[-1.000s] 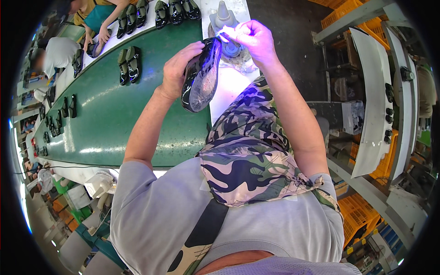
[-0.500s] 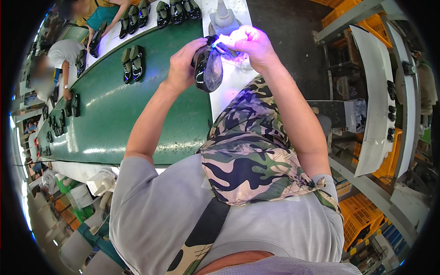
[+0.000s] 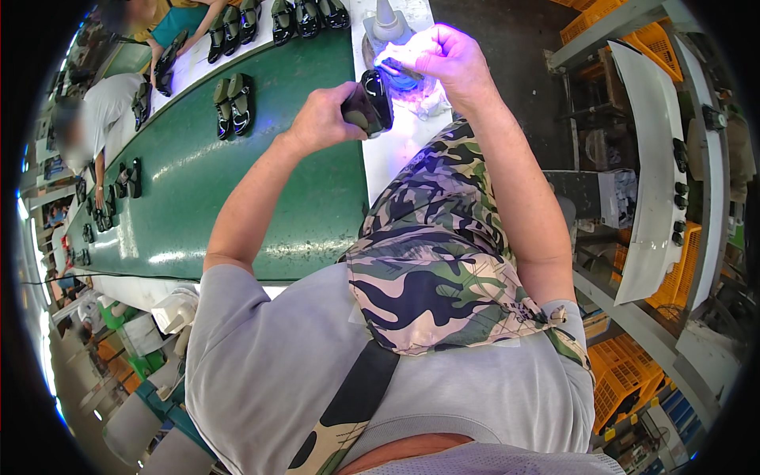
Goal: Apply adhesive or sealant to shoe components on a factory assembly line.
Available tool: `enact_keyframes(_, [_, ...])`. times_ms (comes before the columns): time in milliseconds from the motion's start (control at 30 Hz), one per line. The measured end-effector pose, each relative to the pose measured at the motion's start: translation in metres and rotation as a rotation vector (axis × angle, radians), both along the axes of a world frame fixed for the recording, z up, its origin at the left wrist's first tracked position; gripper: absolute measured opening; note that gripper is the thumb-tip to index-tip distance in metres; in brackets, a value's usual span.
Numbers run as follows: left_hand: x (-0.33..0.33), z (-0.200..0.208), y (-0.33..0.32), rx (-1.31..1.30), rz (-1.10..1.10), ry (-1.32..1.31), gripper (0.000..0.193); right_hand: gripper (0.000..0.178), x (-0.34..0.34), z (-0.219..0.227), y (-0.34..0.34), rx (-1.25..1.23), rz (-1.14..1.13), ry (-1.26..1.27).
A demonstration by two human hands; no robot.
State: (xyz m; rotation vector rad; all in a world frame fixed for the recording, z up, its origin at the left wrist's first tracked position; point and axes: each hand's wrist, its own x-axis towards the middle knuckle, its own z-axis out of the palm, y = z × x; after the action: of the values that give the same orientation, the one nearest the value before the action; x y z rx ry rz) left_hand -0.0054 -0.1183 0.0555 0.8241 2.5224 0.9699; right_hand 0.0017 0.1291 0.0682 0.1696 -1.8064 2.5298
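My left hand is wrapped round a black glossy shoe, holding it above the edge where the green surface meets the white strip. The shoe is tilted, with its shiny side facing right. Just right of it and apart from it, my right hand has its thumb and fingers pinched together. Blue-white light washes out the fingertips, so what they hold cannot be made out. Below the right hand lies a pale crumpled cloth-like thing. Behind it stands a grey cone-topped object.
A green conveyor belt carries pairs of black shoes, and more shoes line the white ledge beyond it. Two co-workers handle shoes at the far left. On the right are a white shelf and orange crates.
The shoe has been turned over from its sole, and my left hand has shifted slightly right. My right hand has drawn away from the shoe. Shoes on the belt have shifted slightly.
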Motion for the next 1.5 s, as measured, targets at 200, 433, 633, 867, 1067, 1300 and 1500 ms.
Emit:
enact_keyframes(200, [-0.003,-0.006,-0.009,0.043,-0.116,-0.181,0.061,0.018,-0.006,-0.010,0.009,0.127,-0.039,0.029])
enact_keyframes(433, [-0.005,-0.030,-0.018,0.242,-0.167,-0.473,0.064,0.019,-0.009,-0.016,0.007,-0.011,-0.114,0.042])
enact_keyframes(633, [-0.002,-0.021,-0.017,0.370,-0.100,-0.761,0.064,0.015,-0.009,-0.023,0.006,0.170,-0.075,0.077])
enact_keyframes(867, [0.001,-0.035,-0.024,0.501,0.029,-0.997,0.063,0.014,-0.002,-0.031,-0.004,0.371,-0.052,0.097])
enact_keyframes(1067, [0.005,-0.043,-0.023,0.632,0.131,-1.165,0.059,0.018,0.009,-0.045,-0.013,0.196,0.003,0.155])
enact_keyframes(1300, [0.000,-0.055,-0.026,0.761,0.261,-1.250,0.043,0.020,0.031,-0.051,-0.018,0.184,0.096,0.050])
enact_keyframes(1500, [-0.001,-0.060,-0.022,0.823,0.333,-1.221,0.044,0.025,0.042,-0.053,-0.001,0.362,0.205,-0.029])
